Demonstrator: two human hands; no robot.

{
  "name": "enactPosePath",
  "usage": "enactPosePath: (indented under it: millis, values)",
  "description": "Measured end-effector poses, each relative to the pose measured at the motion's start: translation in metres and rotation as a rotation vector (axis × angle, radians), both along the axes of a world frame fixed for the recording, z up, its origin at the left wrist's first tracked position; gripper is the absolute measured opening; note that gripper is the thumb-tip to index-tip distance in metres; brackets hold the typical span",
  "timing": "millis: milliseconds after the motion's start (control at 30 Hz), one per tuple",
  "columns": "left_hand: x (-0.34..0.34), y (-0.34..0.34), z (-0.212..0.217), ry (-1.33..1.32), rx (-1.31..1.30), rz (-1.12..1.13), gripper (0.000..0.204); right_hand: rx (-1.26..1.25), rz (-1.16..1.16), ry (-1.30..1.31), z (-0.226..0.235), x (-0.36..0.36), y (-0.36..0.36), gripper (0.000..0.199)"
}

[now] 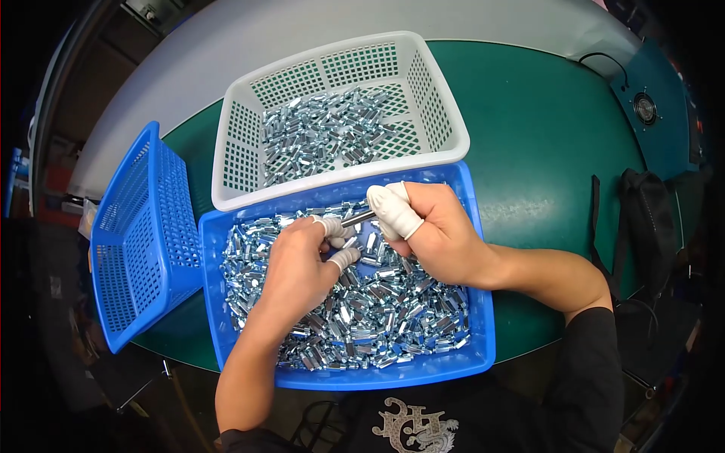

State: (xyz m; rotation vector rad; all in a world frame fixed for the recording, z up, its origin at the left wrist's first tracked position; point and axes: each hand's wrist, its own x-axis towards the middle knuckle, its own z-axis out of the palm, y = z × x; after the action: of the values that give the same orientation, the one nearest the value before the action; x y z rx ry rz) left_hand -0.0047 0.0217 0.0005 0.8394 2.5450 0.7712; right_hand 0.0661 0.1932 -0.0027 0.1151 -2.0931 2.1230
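Observation:
My right hand, with white finger cots on thumb and fingers, is closed around a slim dark metal rod. The rod juts out to the left from its grip. At the rod's left end are the curled fingers of my left hand, also in white cots; what they pinch is hidden. Both hands are above a blue bin with many small shiny metal fittings in it. These look like short hexagonal pieces with a narrower end. A patch of blue bottom shows between the hands.
Behind the bin stands a white perforated basket with more such fittings. A blue perforated basket is tipped on its side at the left. A teal machine with a fan and a black strap bag are right of the green tabletop.

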Motion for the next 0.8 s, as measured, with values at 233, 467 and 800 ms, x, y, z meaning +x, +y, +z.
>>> enactPosePath:
  millis: [233,467,800]
  values:
    - [-0.004,-0.005,0.006,0.033,0.548,0.016,0.025,-0.065,-0.061,-0.081,0.000,-0.001,0.001,0.038]
    - [0.001,-0.008,0.019,-0.357,0.791,0.152,0.025,-0.032,-0.024,-0.066,-0.001,-0.003,0.004,0.038]
    - [0.004,-0.011,0.013,-0.399,0.843,0.093,0.027,-0.100,0.011,-0.109,0.006,0.000,0.000,0.038]
